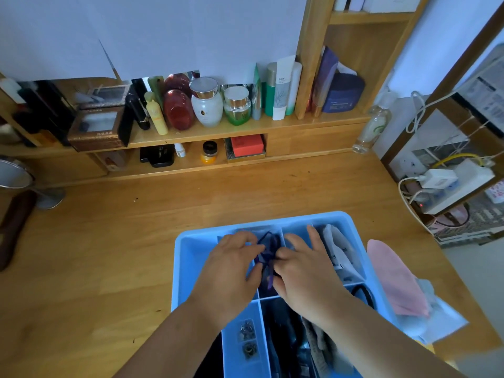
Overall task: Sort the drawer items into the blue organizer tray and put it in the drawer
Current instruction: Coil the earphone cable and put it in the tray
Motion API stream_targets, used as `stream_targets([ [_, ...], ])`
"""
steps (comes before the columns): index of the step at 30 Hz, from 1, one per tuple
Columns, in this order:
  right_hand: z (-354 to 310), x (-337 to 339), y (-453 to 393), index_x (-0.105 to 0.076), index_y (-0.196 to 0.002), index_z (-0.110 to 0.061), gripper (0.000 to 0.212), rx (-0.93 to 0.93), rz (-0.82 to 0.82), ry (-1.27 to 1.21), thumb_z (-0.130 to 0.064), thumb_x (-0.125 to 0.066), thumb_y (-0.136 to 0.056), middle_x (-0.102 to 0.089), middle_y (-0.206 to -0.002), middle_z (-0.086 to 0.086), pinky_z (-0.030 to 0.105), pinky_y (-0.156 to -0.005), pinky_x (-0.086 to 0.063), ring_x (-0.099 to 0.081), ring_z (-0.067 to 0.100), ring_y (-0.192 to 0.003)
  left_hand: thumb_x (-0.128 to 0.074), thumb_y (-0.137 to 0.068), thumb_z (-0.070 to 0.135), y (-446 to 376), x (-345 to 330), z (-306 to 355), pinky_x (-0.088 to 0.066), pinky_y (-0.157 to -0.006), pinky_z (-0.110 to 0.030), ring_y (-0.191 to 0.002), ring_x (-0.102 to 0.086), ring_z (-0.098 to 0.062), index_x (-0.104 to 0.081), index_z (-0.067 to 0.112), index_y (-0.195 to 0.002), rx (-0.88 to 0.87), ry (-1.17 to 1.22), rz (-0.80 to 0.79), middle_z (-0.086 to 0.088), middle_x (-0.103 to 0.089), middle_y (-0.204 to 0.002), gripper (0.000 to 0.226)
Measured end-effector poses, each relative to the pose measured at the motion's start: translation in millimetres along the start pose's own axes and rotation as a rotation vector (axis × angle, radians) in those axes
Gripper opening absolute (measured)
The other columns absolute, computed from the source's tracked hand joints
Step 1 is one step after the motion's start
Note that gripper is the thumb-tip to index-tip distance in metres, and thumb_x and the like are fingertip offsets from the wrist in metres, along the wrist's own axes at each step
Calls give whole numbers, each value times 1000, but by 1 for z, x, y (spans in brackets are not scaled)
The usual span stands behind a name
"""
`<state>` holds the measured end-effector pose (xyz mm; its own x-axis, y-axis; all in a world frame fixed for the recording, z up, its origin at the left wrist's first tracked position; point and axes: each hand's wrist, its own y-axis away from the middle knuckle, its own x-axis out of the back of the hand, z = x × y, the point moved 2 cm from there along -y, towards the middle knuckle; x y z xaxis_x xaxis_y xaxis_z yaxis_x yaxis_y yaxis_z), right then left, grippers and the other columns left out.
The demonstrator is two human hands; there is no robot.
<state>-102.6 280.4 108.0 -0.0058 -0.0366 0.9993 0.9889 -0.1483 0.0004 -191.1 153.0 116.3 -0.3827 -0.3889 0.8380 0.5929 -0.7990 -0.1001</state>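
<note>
The blue organizer tray (pixel 191 249) lies on the wooden desk in front of me. Both hands reach into its middle far compartment. My left hand (pixel 231 268) and my right hand (pixel 302 268) each pinch a small dark purple pouch (pixel 268 246) between them. White sachets (pixel 338 252) stand in the far right compartment. A black band (pixel 364 294) lies in the right compartment. Small clear bags of metal bits (pixel 248 339) sit in a near compartment, beside dark items and a beige cloth (pixel 316 342). The drawer itself is not in view.
A pink face mask (pixel 392 279) and pale packets lie on the desk right of the tray. Cosmetic bottles and jars (pixel 207 102) fill the back shelf. A round mirror on a stand (pixel 16 175) is at the left. Cables and a power strip (pixel 447 181) hang at right.
</note>
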Motion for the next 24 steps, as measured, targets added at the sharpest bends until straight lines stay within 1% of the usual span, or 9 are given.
stream_targets([
  [2, 0, 1, -11, -70, -59, -31, 16, 9, -33, 1, -45, -68, -66, -54, -58, -13, 51, -104, -21, -60, 17, -82, -46, -86, 37, 11, -4, 0, -40, -103, -29, -120, -44, -8, -62, 19, -124, -51, 3, -30, 5, -56, -128, 45],
  [4, 0, -1, -16, -68, -54, -30, 15, 16, -41, -29, -43, -75, -59, -52, -56, -13, 50, -101, -23, -59, 17, -74, -47, -85, 46, 19, -9, 0, -39, -105, -29, -123, -42, -9, -59, 22, -127, -88, -46, -70, 7, -56, -130, 50],
  [6, 1, -1, -11, -69, -61, -30, 9, 36, 5, -71, -37, -69, -65, -53, -62, -13, 46, -102, -24, -58, 15, -74, -49, -83, 50, 23, -13, -2, -43, -103, -30, -118, -45, -12, -64, 23, -119, -120, -105, -60, 6, -62, -121, 47],
  [9, 9, 2, 6, -71, -78, -23, 25, 23, 144, -240, -27, -46, -81, -60, -81, -10, 30, -97, -30, -56, 13, -81, -50, -83, 47, 25, -18, -4, -44, -99, -34, -111, -51, -14, -69, 22, -109, -117, -108, 18, 4, -66, -116, 41],
  [13, 13, 17, 25, -71, -91, -17, 25, -18, 263, -418, -17, -48, -84, -64, -89, -7, 16, -81, -38, -60, 12, -81, -53, -83, 44, 28, -21, 2, -49, -90, -27, -99, -60, -11, -71, 21, -106, -83, -59, 109, 6, -67, -108, 37],
  [16, 18, 23, 31, -70, -92, -18, 27, -102, 298, -504, -24, -44, -87, -65, -91, -9, 17, -72, -42, -60, 8, -82, -55, -81, 43, 27, -16, 7, -42, -86, -18, -94, -55, -5, -71, 22, -100, -57, -12, 169, 10, -67, -100, 33],
  [19, 21, 24, 33, -71, -93, -20, 27, -127, 299, -563, -29, -46, -86, -66, -92, -12, 16, -71, -43, -57, 4, -85, -59, -80, 42, 28, -13, 11, -43, -82, -18, -89, -56, -5, -70, 24, -96, -93, 8, 169, 13, -65, -94, 27],
  [22, 17, 17, 33, -72, -89, -22, 25, -22, 250, -496, -28, -48, -85, -66, -92, -13, 18, -79, -43, -55, 3, -87, -60, -82, 37, 25, -16, 18, -43, -85, -23, -90, -57, -8, -70, 25, -97, -206, -6, 103, 15, -66, -96, 21],
  [24, 13, 9, 35, -73, -87, -22, 28, 43, 221, -336, -27, -46, -85, -66, -100, -8, 28, -90, -38, -51, 8, -98, -54, -87, 33, 26, -22, 21, -38, -95, -25, -95, -58, -9, -70, 27, -99, -271, -87, 27, 16, -66, -99, 22],
])
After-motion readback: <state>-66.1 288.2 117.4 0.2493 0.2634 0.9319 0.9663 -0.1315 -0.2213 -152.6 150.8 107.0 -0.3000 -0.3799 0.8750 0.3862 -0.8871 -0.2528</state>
